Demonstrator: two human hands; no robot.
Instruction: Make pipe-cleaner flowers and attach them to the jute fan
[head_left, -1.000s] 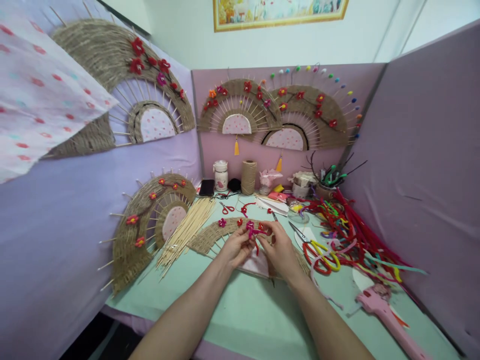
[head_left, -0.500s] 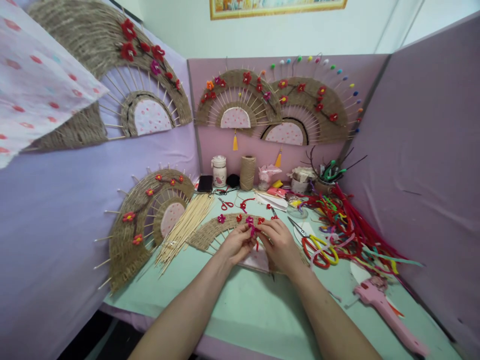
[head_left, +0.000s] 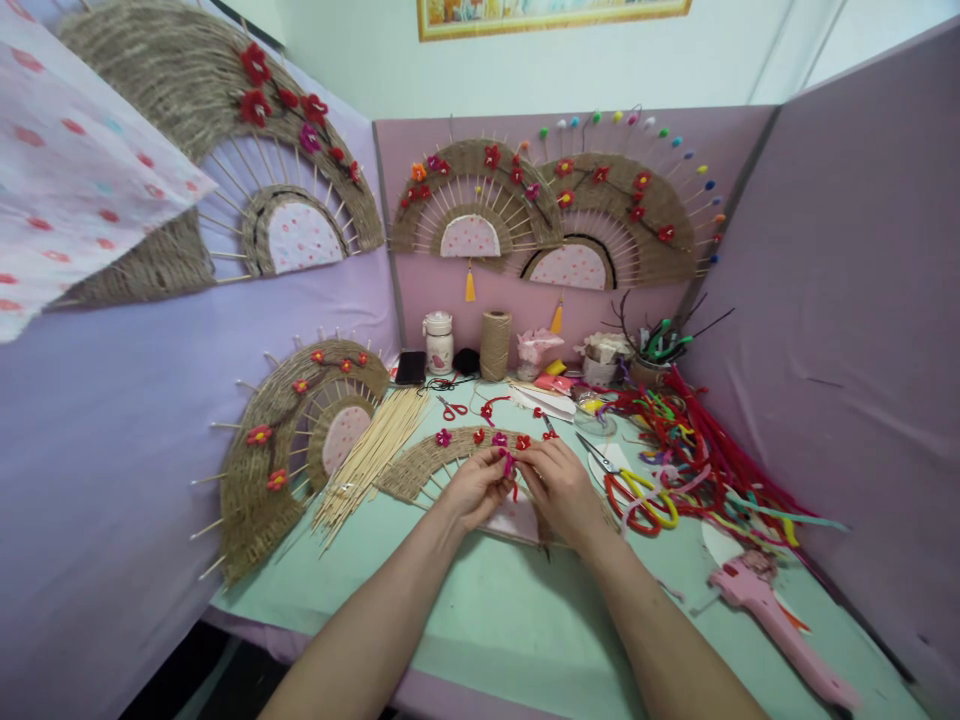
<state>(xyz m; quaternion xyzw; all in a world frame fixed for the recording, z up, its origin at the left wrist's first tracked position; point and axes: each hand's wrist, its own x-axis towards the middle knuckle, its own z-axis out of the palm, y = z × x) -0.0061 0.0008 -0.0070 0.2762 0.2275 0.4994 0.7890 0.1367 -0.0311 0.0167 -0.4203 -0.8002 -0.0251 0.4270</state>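
Between my fingertips is a small magenta pipe-cleaner piece (head_left: 508, 463), bent into loops. My left hand (head_left: 478, 488) pinches it from the left, and my right hand (head_left: 553, 485) pinches it from the right, the two nearly touching. A short red piece (head_left: 515, 493) shows just below them. Under my hands lies a twine-wrapped half-round fan (head_left: 412, 468) with red and magenta flowers along its upper band and a pale centre, partly hidden by my hands.
Thin sticks (head_left: 367, 455) lie left. Right of my hands are red-and-yellow scissors (head_left: 641, 500), piled pipe cleaners (head_left: 690, 430) and a pink glue gun (head_left: 784, 625). A twine roll (head_left: 496, 346) and a white jar (head_left: 439, 343) stand behind. Finished fans (head_left: 480, 160) hang on the partitions.
The magenta piece has turned slightly between my fingertips and its loops look more upright. Both hands stay almost in the same place.
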